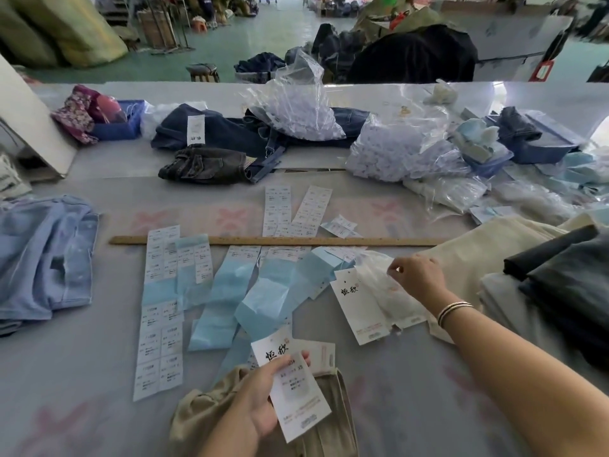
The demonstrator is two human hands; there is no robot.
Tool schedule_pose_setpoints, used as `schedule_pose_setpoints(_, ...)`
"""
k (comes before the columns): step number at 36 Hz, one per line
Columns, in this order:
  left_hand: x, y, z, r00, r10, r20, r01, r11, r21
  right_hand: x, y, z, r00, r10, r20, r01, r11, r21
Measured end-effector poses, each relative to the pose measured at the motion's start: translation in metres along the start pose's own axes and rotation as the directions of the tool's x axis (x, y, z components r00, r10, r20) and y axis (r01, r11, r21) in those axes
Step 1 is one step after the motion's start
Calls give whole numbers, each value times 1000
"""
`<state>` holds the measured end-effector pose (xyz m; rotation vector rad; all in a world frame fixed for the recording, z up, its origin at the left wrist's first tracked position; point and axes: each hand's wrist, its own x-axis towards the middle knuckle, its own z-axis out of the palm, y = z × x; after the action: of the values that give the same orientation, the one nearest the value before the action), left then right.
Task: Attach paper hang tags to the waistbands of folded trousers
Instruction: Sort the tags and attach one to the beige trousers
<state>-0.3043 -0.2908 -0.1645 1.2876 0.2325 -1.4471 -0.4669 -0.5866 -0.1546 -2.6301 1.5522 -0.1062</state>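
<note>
Head view: left hand point(260, 400) pinches a small stack of hang tags point(298, 394) right over the khaki trousers point(316, 437) at the near table point(428, 407) edge. Right hand point(417, 275) reaches out to a loose pile of tags point(369, 305), fingertips pinching a thin clear sleeve on top (hard to tell exactly what it has). My tip: peel off just one piece, keep the held stack squared, then bring both back to the waistband before fastening anything.
</note>
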Motion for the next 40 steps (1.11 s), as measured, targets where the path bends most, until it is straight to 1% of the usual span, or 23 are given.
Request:
schedule_pose_setpoints(1, 0, 0, -1, 1000, 6, 4, -6, 1000, -1, 1, 1, -1, 999, 47, -14, -44, 985, 166)
schedule_pose_setpoints(3, -1, 0, 0, 1000, 15, 11, -15, 1000, -7, 2, 5, -5, 992, 125, -7, -108, 886, 451)
schedule_pose_setpoints(4, -1, 0, 0, 1000, 19, 15, -19, 1000, -11, 3, 7, -6, 989, 150, 7, -131, 833, 538)
schedule_pose_setpoints(6, 1, -1, 1, 999, 21, 30, -21, 1000, -7, 3, 11, -7, 984, 170, 46, -163, 776, 609)
schedule_pose_setpoints(7, 1, -2, 3, 999, 19, 39, -19, 1000, -1, 2, 14, -7, 984, 171, 58, -171, 783, 598)
schedule_pose_setpoints(9, 1, -5, 6, 998, 10, 57, -11, 1000, 19, 0, 19, -4, 985, 162, 65, -172, 835, 522)
schedule_pose_setpoints(13, -1, -9, 14, 996, 4, 88, -10, 998, 63, -9, 22, 0, 988, 153, 27, -152, 912, 381)
schedule_pose_setpoints(15, -2, -10, 18, 995, -1, 99, -7, 997, 77, -13, 20, 1, 994, 105, -34, -88, 943, 322)
schedule_pose_setpoints(18, -3, -11, 20, 995, -6, 96, -2, 996, 86, -17, 16, 2, 995, -22, -93, 43, 970, 239)
schedule_pose_setpoints(20, -3, -10, 20, 996, -5, 89, -2, 996, 88, -15, 14, 1, 994, -92, -53, 98, 986, 136)
schedule_pose_setpoints(22, -3, -10, 20, 997, -6, 79, -1, 996, 93, -12, 13, 1, 992, -126, 23, 124, 990, 61)
schedule_pose_setpoints(24, -3, -9, 21, 998, -5, 69, -2, 995, 100, -9, 13, 2, 987, -122, 109, 121, 992, 20)
schedule_pose_setpoints(26, -2, -9, 22, 998, -5, 62, -1, 995, 104, -6, 13, 2, 981, -107, 161, 114, 993, -34)
schedule_pose_setpoints(29, -1, -10, 23, 998, -8, 56, 2, 994, 109, -2, 14, 3, 986, -72, 149, 89, 990, -106)
schedule_pose_setpoints(32, -1, -10, 24, 998, -10, 61, 4, 995, 104, 1, 16, 3, 991, -32, 129, 43, 996, -85)
schedule_pose_setpoints(36, -2, -11, 23, 997, -18, 79, 11, 996, 90, 5, 21, 3, 986, -3, 167, 5, 1000, -14)
schedule_pose_setpoints(38, -1, -11, 22, 996, -17, 84, 10, 997, 81, 7, 24, 4, 988, 24, 153, -43, 991, 127)
schedule_pose_setpoints(39, 0, -11, 21, 996, -17, 83, 11, 997, 76, 8, 24, 4, 990, 49, 133, -82, 964, 254)
schedule_pose_setpoints(40, 1, -11, 21, 997, -17, 81, 12, 998, 70, 8, 25, 4, 990, 81, 113, -120, 906, 406)
